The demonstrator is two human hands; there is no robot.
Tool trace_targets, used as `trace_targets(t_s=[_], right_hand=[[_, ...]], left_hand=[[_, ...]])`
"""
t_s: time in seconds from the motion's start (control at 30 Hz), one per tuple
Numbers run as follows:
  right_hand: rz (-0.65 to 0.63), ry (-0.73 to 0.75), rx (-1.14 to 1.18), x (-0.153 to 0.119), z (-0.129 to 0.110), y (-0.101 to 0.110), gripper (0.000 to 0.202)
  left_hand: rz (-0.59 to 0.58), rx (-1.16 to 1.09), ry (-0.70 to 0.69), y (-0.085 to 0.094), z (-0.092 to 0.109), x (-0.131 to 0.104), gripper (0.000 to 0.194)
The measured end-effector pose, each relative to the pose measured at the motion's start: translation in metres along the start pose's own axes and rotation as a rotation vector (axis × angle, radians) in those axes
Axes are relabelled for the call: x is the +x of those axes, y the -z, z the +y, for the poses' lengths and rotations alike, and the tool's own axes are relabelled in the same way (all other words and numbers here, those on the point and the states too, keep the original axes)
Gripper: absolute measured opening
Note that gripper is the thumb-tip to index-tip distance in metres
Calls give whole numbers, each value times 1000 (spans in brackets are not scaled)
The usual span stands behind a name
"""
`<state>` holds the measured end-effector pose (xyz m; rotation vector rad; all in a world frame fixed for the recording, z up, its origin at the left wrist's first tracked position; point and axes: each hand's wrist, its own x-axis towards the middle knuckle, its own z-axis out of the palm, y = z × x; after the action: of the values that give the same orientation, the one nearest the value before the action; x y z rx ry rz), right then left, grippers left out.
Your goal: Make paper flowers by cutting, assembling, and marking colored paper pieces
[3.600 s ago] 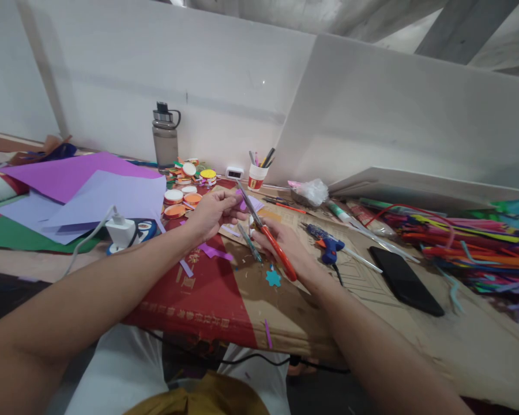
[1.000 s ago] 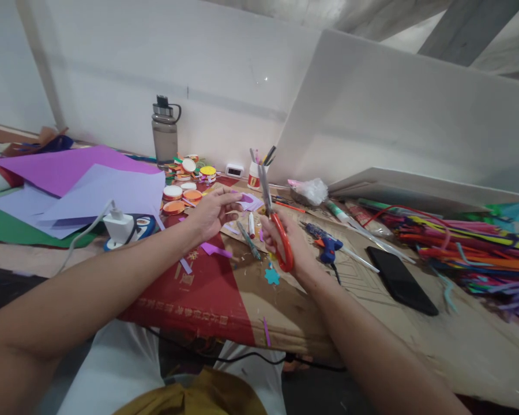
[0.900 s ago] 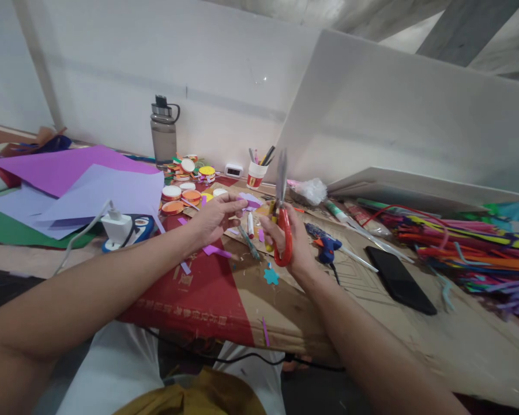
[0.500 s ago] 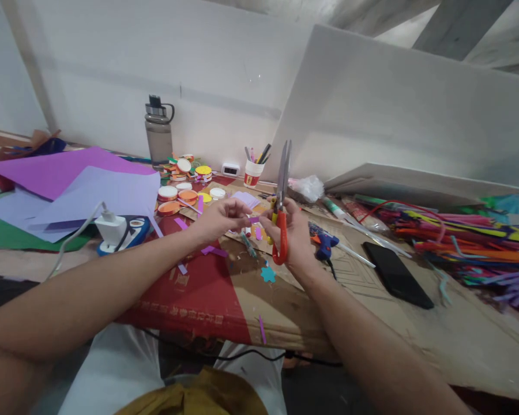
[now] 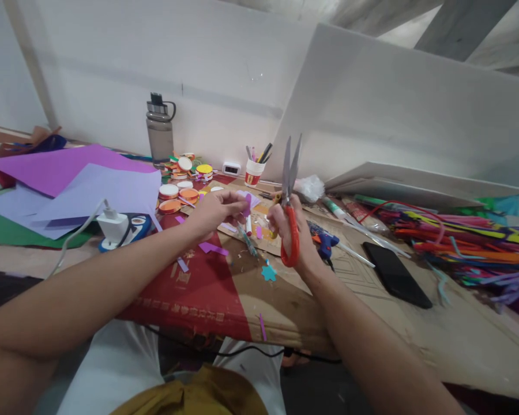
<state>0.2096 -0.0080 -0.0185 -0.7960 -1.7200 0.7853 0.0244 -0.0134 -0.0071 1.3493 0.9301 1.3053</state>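
The left hand (image 5: 218, 213) holds a small purple paper piece (image 5: 247, 205) between its fingertips, above the cardboard (image 5: 303, 323). The right hand (image 5: 294, 230) has its fingers around the red handles of the scissors (image 5: 290, 216); the blades point up and are a little apart. A blue star (image 5: 269, 272) lies on the cardboard, nearer to the person than both hands. The glue gun (image 5: 324, 239) lies just beside the right hand, and the phone (image 5: 397, 274) lies farther right.

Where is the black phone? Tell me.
In the head view, the phone lies on the right, between the blue glue gun and the colourful strips.
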Motion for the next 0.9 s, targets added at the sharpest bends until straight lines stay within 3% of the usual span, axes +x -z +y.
trace_targets(t_s=[0.13, 0.27, 0.5, 0.9], right_hand=[[-165, -150, -16, -4, 0, 0, 33], [-256, -201, -76, -8, 0, -3, 32], [-313, -215, -78, -11, -4, -3, 27], [-286, -240, -11, -13, -3, -5, 29]], left_hand=[[69, -238, 33, 3, 5, 2, 22], [116, -317, 42, 1, 12, 1, 16], [89, -291, 38, -3, 15, -3, 20], [78, -255, 31, -1, 9, 0, 20]])
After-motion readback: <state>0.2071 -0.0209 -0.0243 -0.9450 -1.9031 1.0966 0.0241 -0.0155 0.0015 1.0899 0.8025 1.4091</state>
